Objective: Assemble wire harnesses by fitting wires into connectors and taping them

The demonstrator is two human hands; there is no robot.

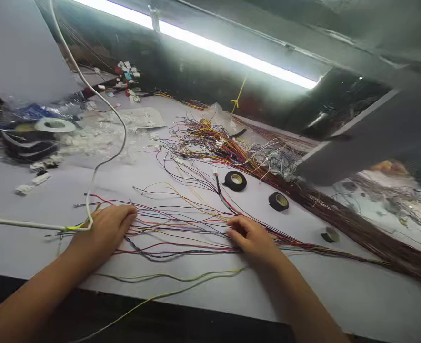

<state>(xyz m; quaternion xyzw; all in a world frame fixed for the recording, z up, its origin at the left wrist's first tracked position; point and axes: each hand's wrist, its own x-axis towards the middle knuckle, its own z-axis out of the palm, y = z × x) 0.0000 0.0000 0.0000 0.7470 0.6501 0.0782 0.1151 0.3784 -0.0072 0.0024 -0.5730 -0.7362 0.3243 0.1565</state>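
A loose bundle of thin coloured wires (182, 228) lies spread across the white table (196, 295) between my hands. My left hand (105, 231) rests palm down on the left end of the wires, fingers lying flat and together on them. My right hand (251, 236) sits on the right part of the bundle, fingers curled and pinching at the strands. Below them a yellow-green wire (182, 276) trails toward the table's front edge.
Two black tape rolls (235, 180) (278, 201) stand just beyond the wires, a smaller roll (330, 234) farther right. A tangled wire heap (225, 140) lies at the back. A white cable (99, 164) loops in from the left. White connectors (35, 183) and a tape ring (55, 125) sit far left.
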